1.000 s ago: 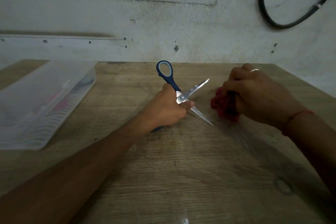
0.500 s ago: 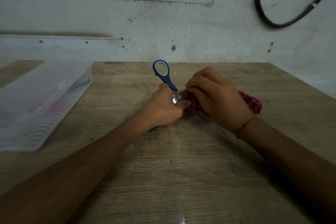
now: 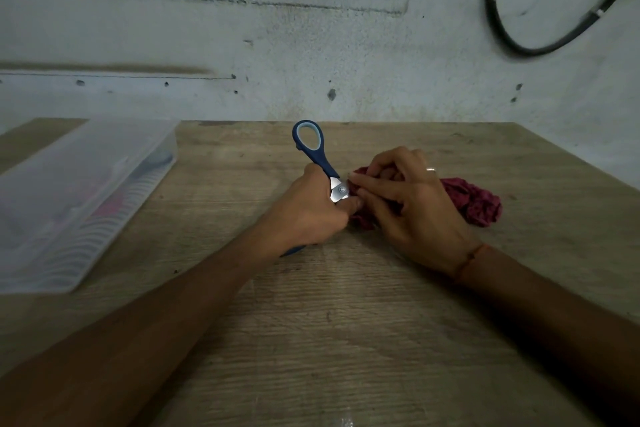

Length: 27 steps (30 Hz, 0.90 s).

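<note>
My left hand grips a pair of blue-handled scissors near the pivot, one handle loop sticking up and away from me. The blades are hidden under a crumpled dark red cloth that lies on the wooden table. My right hand rests on that cloth, fingers curled and pinching it against the blades just right of the pivot. A ring shows on one finger and a red thread on the wrist.
A clear plastic box with coloured items inside stands at the left of the table. A pale wall rises behind the table's far edge, with a black cable looped at the upper right.
One second ago the scissors' blades were bare and open and my right hand held the red cloth to their right. That hand has moved left and laid the cloth over the blades.
</note>
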### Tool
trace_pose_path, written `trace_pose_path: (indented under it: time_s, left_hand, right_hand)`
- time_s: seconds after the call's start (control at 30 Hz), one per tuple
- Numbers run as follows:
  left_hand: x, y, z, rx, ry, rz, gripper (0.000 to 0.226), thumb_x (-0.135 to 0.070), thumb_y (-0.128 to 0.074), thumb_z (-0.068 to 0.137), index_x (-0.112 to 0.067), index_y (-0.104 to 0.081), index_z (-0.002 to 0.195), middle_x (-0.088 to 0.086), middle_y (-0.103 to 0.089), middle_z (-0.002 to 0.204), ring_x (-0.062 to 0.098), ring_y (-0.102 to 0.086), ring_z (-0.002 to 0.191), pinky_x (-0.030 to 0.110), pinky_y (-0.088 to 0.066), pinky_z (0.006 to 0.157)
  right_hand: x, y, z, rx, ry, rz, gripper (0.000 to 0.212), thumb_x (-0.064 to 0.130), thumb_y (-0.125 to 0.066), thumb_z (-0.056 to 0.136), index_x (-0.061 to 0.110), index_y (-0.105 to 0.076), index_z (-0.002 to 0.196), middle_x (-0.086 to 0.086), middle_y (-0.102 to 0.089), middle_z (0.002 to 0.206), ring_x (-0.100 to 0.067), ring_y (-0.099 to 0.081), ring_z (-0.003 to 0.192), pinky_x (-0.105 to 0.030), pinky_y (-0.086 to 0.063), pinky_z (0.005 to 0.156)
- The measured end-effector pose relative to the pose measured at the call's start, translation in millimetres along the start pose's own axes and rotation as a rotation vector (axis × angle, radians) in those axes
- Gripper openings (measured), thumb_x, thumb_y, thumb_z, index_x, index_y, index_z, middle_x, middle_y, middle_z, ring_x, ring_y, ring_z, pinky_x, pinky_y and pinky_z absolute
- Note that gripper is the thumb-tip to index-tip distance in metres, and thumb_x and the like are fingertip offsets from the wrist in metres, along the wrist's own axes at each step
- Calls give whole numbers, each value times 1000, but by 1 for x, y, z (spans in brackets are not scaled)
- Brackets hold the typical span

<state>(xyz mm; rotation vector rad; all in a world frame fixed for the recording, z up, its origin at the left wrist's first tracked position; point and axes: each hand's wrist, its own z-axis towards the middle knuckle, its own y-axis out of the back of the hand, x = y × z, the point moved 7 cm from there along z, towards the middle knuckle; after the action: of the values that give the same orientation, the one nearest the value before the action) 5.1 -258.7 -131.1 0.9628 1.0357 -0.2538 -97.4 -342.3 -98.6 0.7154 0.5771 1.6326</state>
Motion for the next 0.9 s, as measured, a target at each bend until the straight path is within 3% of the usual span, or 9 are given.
trace_pose_path:
  time_s: [0.1, 0.17, 0.27, 0.37, 0.5, 0.67, 0.73, 0.9]
  left_hand:
    - [-2, -1, -2, 37, -10, 19, 31, -20, -63, 95, 10, -60, 101, 29, -65, 93, 20, -50, 62, 30, -40, 49]
    - [-4, 1, -4, -2, -17, 21, 29, -21, -64, 94, 6, -57, 103, 18, -62, 87, 16, -53, 65, 29, -43, 51]
    - [-2, 5, -4, -64, -7, 30, 30, -28, -66, 92, -8, -51, 108, 3, -59, 90, 12, -56, 69, 26, -45, 52]
    - [-1, 6, -3, -71, 11, 67, 36, -33, -68, 91, -10, -47, 110, 6, -58, 92, 10, -53, 64, 25, -43, 51]
    - [-1, 8, -3, -84, 18, 99, 37, -33, -68, 92, -8, -48, 110, 14, -62, 100, 12, -53, 64, 28, -44, 53]
    - [-1, 8, -4, -83, 10, 50, 33, -28, -69, 91, -12, -47, 112, 2, -59, 90, 12, -57, 73, 27, -45, 59]
    - [0, 9, -5, -94, -2, 76, 34, -31, -69, 90, -13, -48, 108, -1, -56, 86, 13, -56, 74, 30, -46, 64]
    - [1, 8, -4, -103, 0, 141, 34, -36, -68, 91, -12, -48, 104, -3, -50, 82, 8, -50, 70, 25, -39, 60]
  right_hand:
    - [-1, 0, -11, 126, 53, -222, 42, 29, -52, 90, 26, -59, 131, -5, -52, 111, -22, -45, 99, -42, -41, 78]
    - [-1, -2, -14, 183, 53, -371, 52, 33, -50, 86, 30, -52, 138, -5, -52, 107, -25, -46, 97, -38, -36, 75]
    - [-1, -4, -13, 195, 46, -514, 56, 39, -46, 85, 31, -48, 140, -7, -56, 105, -29, -51, 95, -37, -31, 75]
    - [-10, -1, -11, 188, -15, -577, 56, 47, -45, 87, 30, -47, 141, -8, -58, 104, -30, -54, 94, -38, -30, 75]
    - [-20, 4, -10, 165, -119, -531, 63, 55, -41, 86, 27, -45, 143, -9, -57, 102, -31, -54, 91, -38, -34, 77]
    - [-2, -11, -11, 273, -2, -460, 59, 47, -39, 87, 37, -38, 145, -3, -54, 108, -23, -48, 94, -34, -26, 75]
    - [-10, -5, -8, 254, -34, -519, 59, 52, -46, 86, 44, -36, 144, -3, -55, 106, -24, -51, 94, -36, -30, 76]
    - [-27, 5, -4, 223, -157, -508, 63, 60, -32, 86, 39, -38, 144, -7, -58, 104, -30, -55, 93, -39, -34, 78]
